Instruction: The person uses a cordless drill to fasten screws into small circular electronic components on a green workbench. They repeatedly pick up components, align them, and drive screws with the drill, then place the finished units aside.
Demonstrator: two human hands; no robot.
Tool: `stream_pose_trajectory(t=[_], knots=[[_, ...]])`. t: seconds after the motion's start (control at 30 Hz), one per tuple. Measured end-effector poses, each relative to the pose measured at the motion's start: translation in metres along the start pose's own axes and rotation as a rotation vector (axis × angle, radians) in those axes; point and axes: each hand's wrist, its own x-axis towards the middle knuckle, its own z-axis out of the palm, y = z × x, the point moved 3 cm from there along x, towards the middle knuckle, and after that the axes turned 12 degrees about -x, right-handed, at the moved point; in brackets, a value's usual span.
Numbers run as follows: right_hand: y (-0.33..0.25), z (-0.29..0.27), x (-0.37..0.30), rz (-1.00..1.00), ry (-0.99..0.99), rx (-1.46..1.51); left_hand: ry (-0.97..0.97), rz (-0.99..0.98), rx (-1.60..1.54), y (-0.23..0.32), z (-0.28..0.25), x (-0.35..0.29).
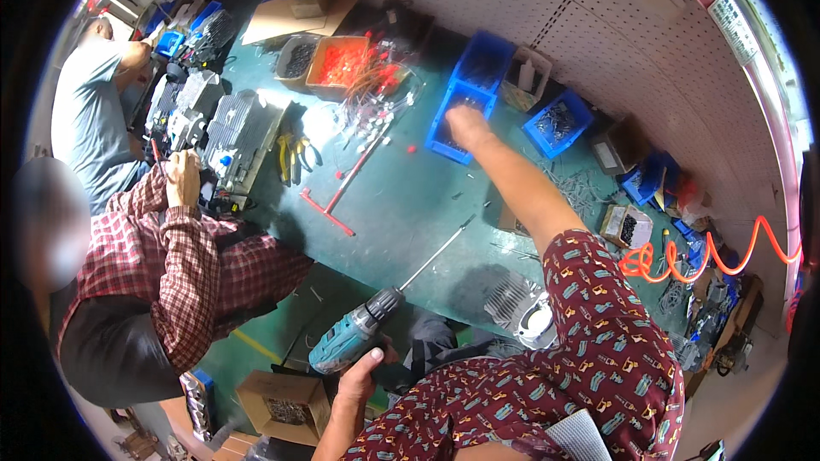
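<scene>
My left hand [357,380] is wrapped around the handle of a teal and black cordless drill [350,337]. Its long thin bit [437,252] points up and away over the edge of the green table. My right arm stretches across the table, and my right hand [466,125] dips into a blue plastic bin [446,147] near the back wall. The fingers are down inside that bin, so their grip is hidden. By my right elbow, at the near edge, lies a finned silver metal housing [512,303].
A red T-shaped rod [329,212] and yellow-handled pliers [295,156] lie left of centre. Blue bins of screws [557,124] line the back. An orange coiled hose [675,271] hangs at right. On the left, a person in a plaid shirt [184,265] works on metal housings [235,132].
</scene>
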Motion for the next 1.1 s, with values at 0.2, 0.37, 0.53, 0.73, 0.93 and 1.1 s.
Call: stream_pose_trajectory(t=[0.2,0.37,0.53,0.73,0.93,1.1], knots=[[0.033,-0.017,-0.024,0.124,0.414,0.589,-0.008,0.007,0.024,0.019,0.012,0.009],[0.061,-0.039,-0.074,0.405,0.068,1.953,-0.076,0.034,0.071,0.026,0.017,0.024],[0.07,-0.093,-0.169,0.295,0.04,2.341,-0.23,0.048,0.124,0.032,0.042,0.035],[0.088,-0.108,-0.292,0.267,0.133,2.626,-0.36,0.054,0.218,0.016,0.082,0.038],[0.108,-0.112,-0.435,0.2,0.426,2.651,-0.458,0.026,0.364,-0.033,0.137,0.006],[0.132,-0.063,-0.56,0.039,0.524,2.765,-0.547,-0.047,0.444,-0.125,0.159,-0.028]])
